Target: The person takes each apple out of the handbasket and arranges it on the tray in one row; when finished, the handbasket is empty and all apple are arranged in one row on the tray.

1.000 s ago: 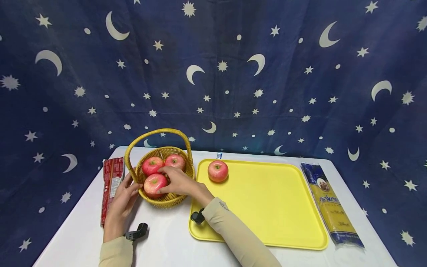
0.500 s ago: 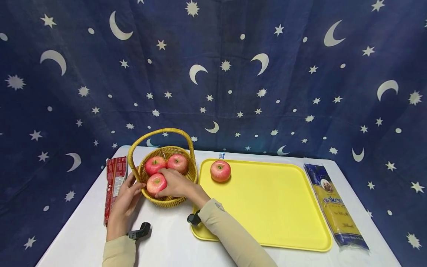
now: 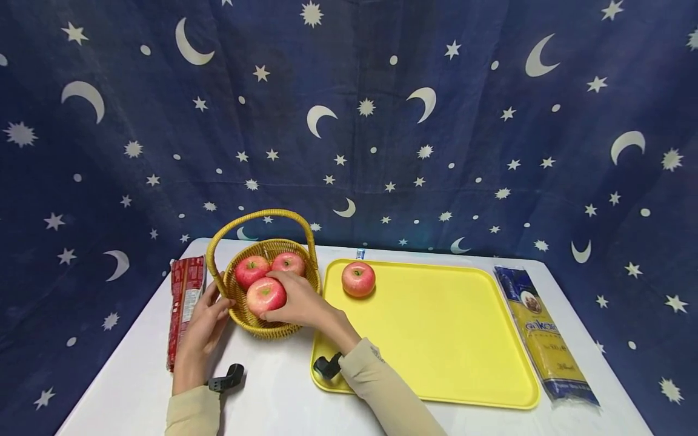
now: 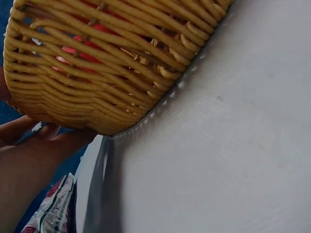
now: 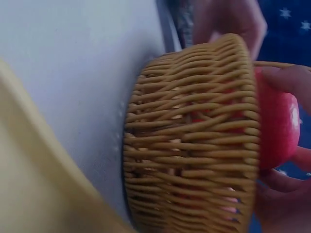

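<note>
A yellow wicker basket [image 3: 272,333] with a tall arched handle stands at the left of the table. Two red apples, one at the back left [image 3: 251,270] and one at the back right [image 3: 289,264], lie inside it. My right hand [image 3: 308,306] grips a third apple [image 3: 266,297] between thumb and fingers at the front of the basket. In the right wrist view that apple [image 5: 279,124] stands above the rim. My left hand [image 3: 203,327] holds the basket's left rim, thumb on the edge and fingers outside, partly hidden by the wicker.
Right of the basket lies a yellow tray [image 3: 431,339], with one apple [image 3: 358,279] at its back left corner. A red packet [image 3: 185,309] lies left of my left hand. A blue and yellow packet [image 3: 545,339] flanks the tray's right side. A starry curtain [image 3: 349,121] hangs behind.
My right hand has closed round the front apple and moved it up and slightly right from its place in the basket. The left hand stays at the rim.
</note>
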A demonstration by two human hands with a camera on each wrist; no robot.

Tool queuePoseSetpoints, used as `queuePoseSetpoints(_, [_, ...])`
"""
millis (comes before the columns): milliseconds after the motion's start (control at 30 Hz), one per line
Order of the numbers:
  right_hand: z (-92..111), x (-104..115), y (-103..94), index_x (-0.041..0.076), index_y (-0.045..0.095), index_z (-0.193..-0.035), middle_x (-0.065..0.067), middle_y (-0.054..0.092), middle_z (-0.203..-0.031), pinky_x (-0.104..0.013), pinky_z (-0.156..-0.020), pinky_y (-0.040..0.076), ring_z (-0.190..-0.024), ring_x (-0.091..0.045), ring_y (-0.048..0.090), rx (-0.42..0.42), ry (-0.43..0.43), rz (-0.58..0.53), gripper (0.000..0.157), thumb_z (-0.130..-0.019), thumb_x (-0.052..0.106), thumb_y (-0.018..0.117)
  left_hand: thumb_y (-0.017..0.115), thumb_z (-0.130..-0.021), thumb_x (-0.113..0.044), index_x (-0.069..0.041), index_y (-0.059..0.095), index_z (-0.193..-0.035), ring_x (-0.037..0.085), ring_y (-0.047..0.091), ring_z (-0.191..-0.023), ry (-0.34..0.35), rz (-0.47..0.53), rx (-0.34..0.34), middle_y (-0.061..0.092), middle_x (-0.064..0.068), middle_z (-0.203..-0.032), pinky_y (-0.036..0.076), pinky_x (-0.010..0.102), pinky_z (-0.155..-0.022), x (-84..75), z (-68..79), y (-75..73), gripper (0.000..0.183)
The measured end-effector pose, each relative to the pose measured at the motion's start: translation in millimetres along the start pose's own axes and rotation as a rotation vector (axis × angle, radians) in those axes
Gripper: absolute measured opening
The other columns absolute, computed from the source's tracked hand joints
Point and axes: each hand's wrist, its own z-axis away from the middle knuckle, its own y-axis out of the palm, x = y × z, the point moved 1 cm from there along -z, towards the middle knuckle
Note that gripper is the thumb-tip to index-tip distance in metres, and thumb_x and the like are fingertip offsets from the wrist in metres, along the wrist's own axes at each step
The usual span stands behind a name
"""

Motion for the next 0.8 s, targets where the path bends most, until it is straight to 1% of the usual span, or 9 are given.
queuePoseSetpoints(67, [8.0,-0.5,-5.6,0.018,0.051,-0.149,0.001,0.057,-0.146,-0.035,-0.109,0.048,-0.133,-0.02,0.053,-0.026,0.016,-0.043,0.079,-0.08,0.039,0.084,0.043,-0.099,0.004,-0.014,0.004,-0.167,0.017,0.03,-0.142,-0.03,-0.038,-0.014,0.005,0.011,-0.172,0.044,0.01,-0.1,-1.3,0.0,0.1,0.08])
queuePoseSetpoints(133, [16.8,-1.2,-11.6,0.02,0.049,-0.151,0.0,0.055,-0.148,-0.037,-0.107,0.05,-0.133,-0.02,0.052,-0.044,0.033,-0.082,0.081,-0.081,0.04,0.083,0.043,-0.099,0.003,-0.016,0.004,-0.167,0.019,0.026,-0.144,-0.056,-0.071,-0.023,0.004,0.01,-0.173,0.043,0.009,-0.099,-2.5,-0.7,-0.3,0.08])
queuePoseSetpoints(233, [31.0,-2.1,-22.2,0.022,0.049,-0.151,0.0,0.055,-0.145,-0.036,-0.103,0.052,-0.128,-0.019,0.054,-0.072,0.055,-0.142,0.081,-0.081,0.04,0.083,0.044,-0.099,0.003,-0.017,0.004,-0.167,0.019,0.025,-0.144,-0.08,-0.109,-0.025,0.005,0.009,-0.174,0.043,0.006,-0.095,-4.6,-3.2,-1.4,0.082])
queuePoseSetpoints(333, [45.0,-4.8,-33.7,0.022,0.05,-0.149,0.0,0.058,-0.137,-0.034,-0.1,0.053,-0.121,-0.016,0.057,-0.101,0.065,-0.188,0.079,-0.08,0.038,0.084,0.046,-0.096,0.006,-0.013,0.003,-0.167,0.016,0.025,-0.14,-0.062,-0.137,0.01,0.002,0.011,-0.174,0.044,0.007,-0.093,-6.0,-7.4,-2.8,0.085])
queuePoseSetpoints(467, [60.9,-12.1,-47.9,0.02,0.052,-0.147,0.002,0.06,-0.135,-0.037,-0.103,0.053,-0.12,-0.015,0.058,-0.138,0.068,-0.214,0.078,-0.079,0.035,0.086,0.047,-0.095,0.007,-0.007,-0.002,-0.166,0.013,0.031,-0.135,-0.023,-0.165,0.068,0.0,0.018,-0.172,0.045,0.009,-0.095,-7.3,-10.7,-5.5,0.087])
queuePoseSetpoints(533, [67.2,-16.7,-53.6,0.019,0.053,-0.147,0.002,0.06,-0.136,-0.038,-0.103,0.053,-0.12,-0.016,0.059,-0.16,0.071,-0.225,0.077,-0.079,0.033,0.087,0.047,-0.095,0.007,-0.006,-0.004,-0.165,0.012,0.034,-0.132,-0.009,-0.164,0.086,0.001,0.021,-0.17,0.045,0.01,-0.097,-7.8,-10.3,-7.0,0.087])
queuePoseSetpoints(667, [76.9,-25.8,-63.0,0.019,0.054,-0.145,0.0,0.059,-0.136,-0.037,-0.103,0.054,-0.119,-0.016,0.06,-0.212,0.092,-0.26,0.076,-0.078,0.03,0.089,0.046,-0.094,0.009,-0.004,-0.004,-0.165,0.017,0.029,-0.137,0.006,-0.156,0.097,-0.003,0.022,-0.169,0.042,0.008,-0.098,-8.0,-9.2,-9.1,0.088])
queuePoseSetpoints(767, [81.8,-32.4,-70.4,0.019,0.056,-0.142,-0.001,0.059,-0.131,-0.038,-0.101,0.055,-0.116,-0.016,0.06,-0.259,0.088,-0.286,0.074,-0.077,0.027,0.09,0.047,-0.093,0.009,-0.004,-0.004,-0.165,0.02,0.024,-0.142,0.0,-0.16,0.102,-0.005,0.022,-0.17,0.041,0.006,-0.096,-7.7,-9.5,-9.8,0.088])
queuePoseSetpoints(800, [83.2,-35.0,-73.1,0.019,0.056,-0.142,-0.001,0.06,-0.131,-0.038,-0.1,0.055,-0.116,-0.016,0.06,-0.275,0.085,-0.288,0.074,-0.076,0.026,0.091,0.047,-0.094,0.009,-0.005,-0.004,-0.165,0.021,0.024,-0.142,-0.004,-0.165,0.103,-0.004,0.023,-0.17,0.042,0.006,-0.095,-7.5,-9.8,-10.0,0.088])
